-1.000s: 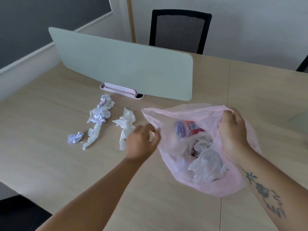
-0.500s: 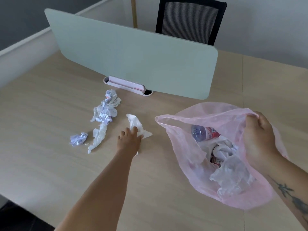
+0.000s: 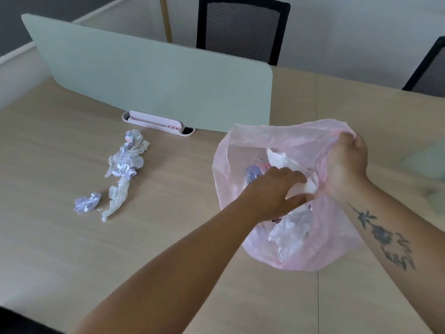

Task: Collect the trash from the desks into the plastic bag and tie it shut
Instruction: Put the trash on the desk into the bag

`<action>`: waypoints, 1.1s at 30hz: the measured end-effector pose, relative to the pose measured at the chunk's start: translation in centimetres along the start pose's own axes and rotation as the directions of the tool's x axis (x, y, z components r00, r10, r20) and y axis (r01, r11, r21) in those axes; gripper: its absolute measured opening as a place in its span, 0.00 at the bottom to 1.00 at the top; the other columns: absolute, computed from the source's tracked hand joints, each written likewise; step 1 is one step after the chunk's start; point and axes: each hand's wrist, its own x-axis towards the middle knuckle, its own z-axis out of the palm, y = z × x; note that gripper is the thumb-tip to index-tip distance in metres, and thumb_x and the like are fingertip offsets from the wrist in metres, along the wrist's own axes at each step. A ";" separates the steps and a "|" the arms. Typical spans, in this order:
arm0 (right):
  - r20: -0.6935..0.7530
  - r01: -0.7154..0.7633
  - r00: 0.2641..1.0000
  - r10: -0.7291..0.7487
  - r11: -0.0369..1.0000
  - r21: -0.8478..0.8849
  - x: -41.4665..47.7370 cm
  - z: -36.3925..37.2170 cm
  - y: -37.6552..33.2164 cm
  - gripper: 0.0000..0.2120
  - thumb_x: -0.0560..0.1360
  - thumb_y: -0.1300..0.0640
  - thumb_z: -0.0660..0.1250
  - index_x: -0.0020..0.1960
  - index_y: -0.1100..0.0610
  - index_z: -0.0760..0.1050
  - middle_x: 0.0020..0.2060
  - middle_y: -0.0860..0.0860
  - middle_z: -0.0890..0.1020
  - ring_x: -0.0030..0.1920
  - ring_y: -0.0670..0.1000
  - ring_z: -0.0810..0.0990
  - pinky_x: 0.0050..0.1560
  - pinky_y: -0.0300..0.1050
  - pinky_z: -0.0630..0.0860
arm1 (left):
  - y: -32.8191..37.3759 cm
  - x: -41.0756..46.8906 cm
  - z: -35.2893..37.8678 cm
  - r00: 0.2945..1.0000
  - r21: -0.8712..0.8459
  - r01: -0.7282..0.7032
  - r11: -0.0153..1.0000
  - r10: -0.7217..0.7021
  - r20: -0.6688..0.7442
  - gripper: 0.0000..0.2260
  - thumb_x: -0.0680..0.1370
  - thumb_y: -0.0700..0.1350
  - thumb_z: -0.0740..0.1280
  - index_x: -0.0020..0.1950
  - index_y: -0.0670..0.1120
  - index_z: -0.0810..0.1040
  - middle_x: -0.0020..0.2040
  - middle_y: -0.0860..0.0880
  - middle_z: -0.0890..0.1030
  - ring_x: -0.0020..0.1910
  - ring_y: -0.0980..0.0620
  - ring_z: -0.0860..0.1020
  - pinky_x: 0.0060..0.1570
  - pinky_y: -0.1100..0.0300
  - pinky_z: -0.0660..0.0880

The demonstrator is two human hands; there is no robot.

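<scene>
Swung across from the desk with the left hand, straight into the mouth of the pink bag, and carrying the white tissue picked up from beside the paper scraps half a second back. Gripping it now between curled fingers and thumb, just above the rubbish already inside: more white tissue and what looks like a bottle. Holding the right side of the rim up with the right hand, fingers bunched tight round a fold of plastic, keeping the mouth wide. Means one more piece as good as in; only needs letting go. Not done collecting, though: out on the wood to the left, well apart from the bag, a long trail of crumpled paper and tissue and, near its lower end, a small screwed-up ball. Looks like two more reaches at least, back across to the left, before any tying. And for the bag: resting on the desk, belly slumped toward the near edge, mouth tipped up and open. Worth watching that thin plastic: could sag shut with any slackening of the right-hand grip. Behind, a pale divider with a pink holder at its foot, and a black chair beyond.
</scene>
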 end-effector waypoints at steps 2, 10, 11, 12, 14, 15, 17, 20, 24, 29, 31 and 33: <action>0.044 0.015 0.999 -0.014 0.999 -0.032 -0.3 -0.4 0.0 0.11 0.80 0.52 0.51 0.43 0.48 0.70 0.45 0.51 0.76 0.45 0.52 0.75 0.51 0.46 0.72 | 0.1 0.3 0.2 0.999 0.010 0.020 1.000 -0.021 0.041 0.23 0.76 0.63 0.65 0.68 0.55 0.74 0.63 0.53 0.78 0.65 0.48 0.72 0.64 0.51 0.70; 0.206 0.064 0.977 -0.063 0.998 0.000 -2.8 2.1 0.1 0.12 0.78 0.57 0.53 0.39 0.50 0.69 0.35 0.46 0.72 0.34 0.46 0.69 0.35 0.40 0.66 | -9.7 -6.9 -0.4 0.655 0.083 0.577 0.813 -0.399 -0.641 0.27 0.69 0.61 0.72 0.59 0.45 0.70 0.57 0.45 0.73 0.54 0.42 0.70 0.55 0.50 0.71; 0.234 0.035 0.971 -0.041 0.999 0.029 -3.3 2.8 0.0 0.11 0.78 0.58 0.54 0.40 0.50 0.70 0.35 0.46 0.73 0.33 0.46 0.70 0.35 0.40 0.67 | -10.4 -7.2 -0.5 0.568 -0.100 0.676 0.730 -0.603 -0.560 0.35 0.67 0.65 0.72 0.64 0.45 0.67 0.60 0.45 0.72 0.58 0.43 0.69 0.58 0.49 0.71; 0.267 0.007 0.963 -0.019 0.999 0.045 -3.8 3.5 -0.1 0.10 0.77 0.58 0.54 0.41 0.52 0.72 0.35 0.46 0.74 0.34 0.47 0.71 0.36 0.40 0.69 | -10.9 -7.2 -0.8 0.499 -0.280 0.724 0.630 -0.759 -0.419 0.40 0.66 0.67 0.72 0.68 0.46 0.63 0.62 0.46 0.71 0.61 0.44 0.70 0.60 0.48 0.72; 0.343 -0.043 0.939 0.020 0.997 0.061 -4.7 4.8 -0.2 0.10 0.75 0.57 0.55 0.43 0.55 0.74 0.38 0.51 0.76 0.39 0.52 0.74 0.40 0.45 0.73 | -12.2 -6.4 -1.5 0.390 -0.561 0.725 0.400 -0.910 -0.144 0.42 0.65 0.69 0.72 0.70 0.48 0.61 0.57 0.48 0.75 0.58 0.46 0.76 0.56 0.49 0.76; 0.372 -0.069 0.927 0.035 0.994 0.080 -5.1 5.3 -0.4 0.10 0.75 0.57 0.55 0.43 0.55 0.75 0.39 0.53 0.76 0.40 0.54 0.75 0.39 0.47 0.76 | -12.7 -5.9 -1.8 0.346 -0.641 0.708 0.297 -0.937 -0.052 0.38 0.68 0.67 0.71 0.67 0.46 0.65 0.54 0.48 0.76 0.54 0.46 0.77 0.52 0.52 0.77; 0.396 -0.080 0.918 0.033 0.992 0.103 -5.6 6.2 -0.7 0.11 0.76 0.58 0.55 0.41 0.53 0.75 0.37 0.50 0.76 0.38 0.52 0.74 0.36 0.43 0.77 | -13.6 -5.0 -2.2 0.334 -0.712 0.674 0.196 -0.941 0.057 0.21 0.73 0.60 0.69 0.53 0.44 0.75 0.46 0.48 0.79 0.41 0.47 0.78 0.42 0.56 0.75; 0.371 -0.036 0.929 -0.006 0.994 0.105 -5.7 6.9 -1.1 0.12 0.76 0.58 0.55 0.38 0.50 0.74 0.32 0.45 0.74 0.34 0.49 0.71 0.33 0.39 0.68 | -14.6 -4.2 -3.2 0.374 -0.767 0.608 0.206 -0.926 0.048 0.08 0.79 0.44 0.62 0.47 0.43 0.79 0.40 0.45 0.81 0.31 0.50 0.74 0.35 0.58 0.73; 0.292 -0.156 0.949 0.117 0.981 0.116 -5.1 7.4 -1.8 0.10 0.74 0.55 0.55 0.37 0.50 0.72 0.32 0.47 0.72 0.29 0.49 0.67 0.29 0.38 0.63 | -17.1 -4.3 -6.7 0.364 -0.765 0.570 0.301 -0.927 -0.093 0.11 0.80 0.39 0.55 0.51 0.44 0.78 0.43 0.46 0.83 0.32 0.51 0.75 0.35 0.60 0.74; 0.285 -0.452 0.877 0.388 0.867 0.210 -6.0 8.7 -2.1 0.09 0.76 0.57 0.57 0.37 0.51 0.69 0.19 0.45 0.69 0.16 0.46 0.65 0.22 0.29 0.64 | -22.3 -7.4 -10.8 0.399 -0.377 0.788 0.486 -0.871 -0.287 0.16 0.80 0.55 0.61 0.63 0.49 0.75 0.60 0.46 0.77 0.56 0.45 0.76 0.52 0.53 0.75; 0.267 -0.446 0.880 0.392 0.876 0.185 -6.3 9.2 -1.4 0.09 0.75 0.58 0.58 0.37 0.51 0.71 0.20 0.45 0.69 0.19 0.46 0.67 0.24 0.31 0.65 | -24.6 -9.8 -11.3 0.430 0.042 0.894 0.447 -0.827 -0.362 0.34 0.74 0.67 0.63 0.76 0.54 0.60 0.78 0.46 0.59 0.74 0.37 0.57 0.70 0.41 0.59; 0.260 -0.434 0.886 0.384 0.884 0.174 -6.3 9.5 -0.4 0.08 0.73 0.58 0.59 0.36 0.51 0.73 0.23 0.45 0.70 0.27 0.48 0.70 0.34 0.38 0.69 | -26.7 -11.7 -11.5 0.462 0.254 0.885 0.391 -0.810 -0.361 0.47 0.68 0.74 0.63 0.79 0.61 0.42 0.80 0.47 0.40 0.77 0.32 0.44 0.70 0.34 0.49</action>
